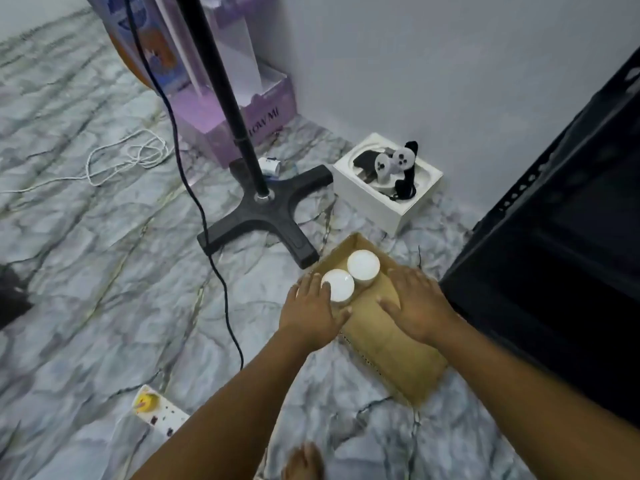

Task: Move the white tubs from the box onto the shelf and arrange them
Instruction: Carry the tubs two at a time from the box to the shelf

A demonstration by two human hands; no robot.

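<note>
white tubs sit in a shallow cardboard box (388,337) on the marbled floor (104,271), two of them side by side at the box's far end. the far tub (363,266) stands near the far wall of the box; the near tub (338,285) is just in front of it and to its left, and the two look to be touching. both show round white lids from above.

the left hand (311,310) lies against the near tub's left side, fingers spread and fairly straight, thumb reaching toward the tub's front; its grip looks released rather than clenched, resting on the tub without wrapping it. the right hand (414,306) lies flat, palm down, on the box's right part just beside the far tub, fingers straight, grip released and holding nothing.

right of the box stands a black shelf unit (554,271), close to the box's right edge. beyond the box, a black cross-shaped stand base (266,216) carries a pole, with a black cable (221,282) trailing over the floor. a white carton (412,199) with black and white gadgets inside sits near the wall. a purple box (242,112) stands farther back, a white cord (121,157) lies coiled to its left, and a white power strip (159,408) lies near the left forearm.
</note>
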